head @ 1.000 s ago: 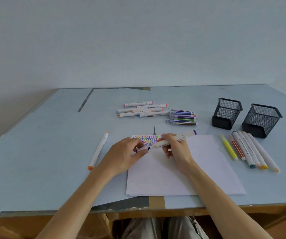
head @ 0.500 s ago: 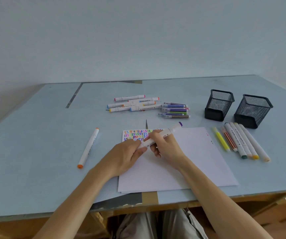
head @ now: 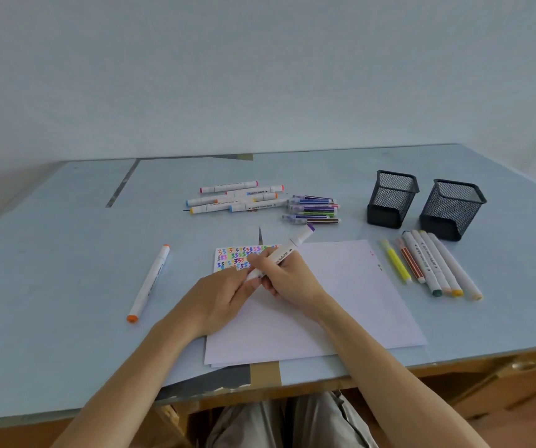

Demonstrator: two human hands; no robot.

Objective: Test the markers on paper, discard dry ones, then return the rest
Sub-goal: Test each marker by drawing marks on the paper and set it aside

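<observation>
Marker [head: 287, 248], white barrel, purple far cap, tilted over the paper's [head: 341, 302] far-left part beside the coloured squiggles [head: 237, 257]. I see my right hand [head: 287, 279] curled round its barrel; left hand [head: 220, 300] fingers pinch its near end. Orange-capped marker [head: 148, 282] lies alone left; open tabletop [head: 50, 286] around it. Two mesh cups [head: 391, 198] far right, well apart from the paper's edge.

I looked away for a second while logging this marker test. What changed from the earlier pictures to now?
The left hand closed in on the near end of the purple marker, bringing the cap back on; the marker's purple end tipped up. The right hand still grips its barrel. The orange marker, the other markers and both mesh cups stayed put.
</observation>
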